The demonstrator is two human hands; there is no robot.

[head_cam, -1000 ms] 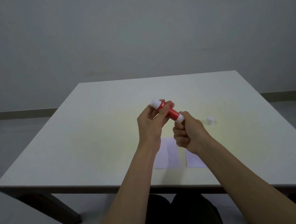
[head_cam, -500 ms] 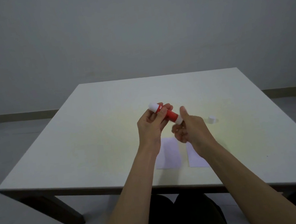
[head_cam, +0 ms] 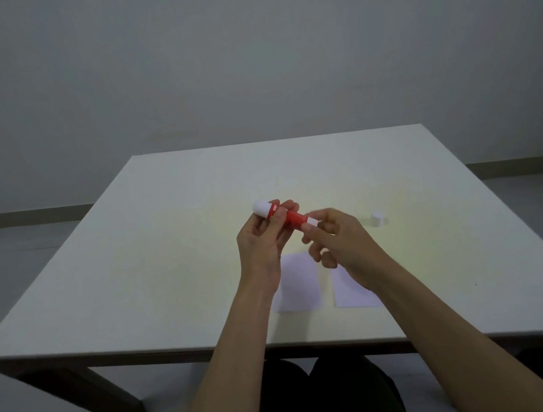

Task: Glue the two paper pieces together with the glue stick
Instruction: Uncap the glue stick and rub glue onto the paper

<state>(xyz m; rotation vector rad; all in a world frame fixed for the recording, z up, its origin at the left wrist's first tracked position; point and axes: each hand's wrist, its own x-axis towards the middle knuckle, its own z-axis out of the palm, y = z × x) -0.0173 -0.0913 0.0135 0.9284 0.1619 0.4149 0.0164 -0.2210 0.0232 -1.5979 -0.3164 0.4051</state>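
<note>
Clearly both hands work on one thing above the table (head_cam: 172,253). The left hand (head_cam: 261,241) grasps the glue stick (head_cam: 285,216) around its red middle, with the fingers wrapped over the tube, so that the tube stays steady in the air. The right hand (head_cam: 336,235) pinches the white end nearest to it between thumb and fingertips; the other fingers are loosely curled. I judge this grip is for turning the base knob, to push the glue out of the far end, though the frame is slightly blurred there and I cannot be sure.

The stick is held tilted, its far end higher and to the left. That far end is white and rounded; whether it is bare glue or a cover, I cannot tell. A small white cap (head_cam: 378,218) stands on the table, well apart to the right, probably put aside so it does not roll into the work.

Two papers lie flat near the front edge, under the hands: the left paper (head_cam: 299,286) and the right paper (head_cam: 347,294), just beside each other with a narrow gap, not yet joined. They look thin, matte and rectangular. The tube looks like smooth hard plastic, and the tabletop is pale and plain.
</note>
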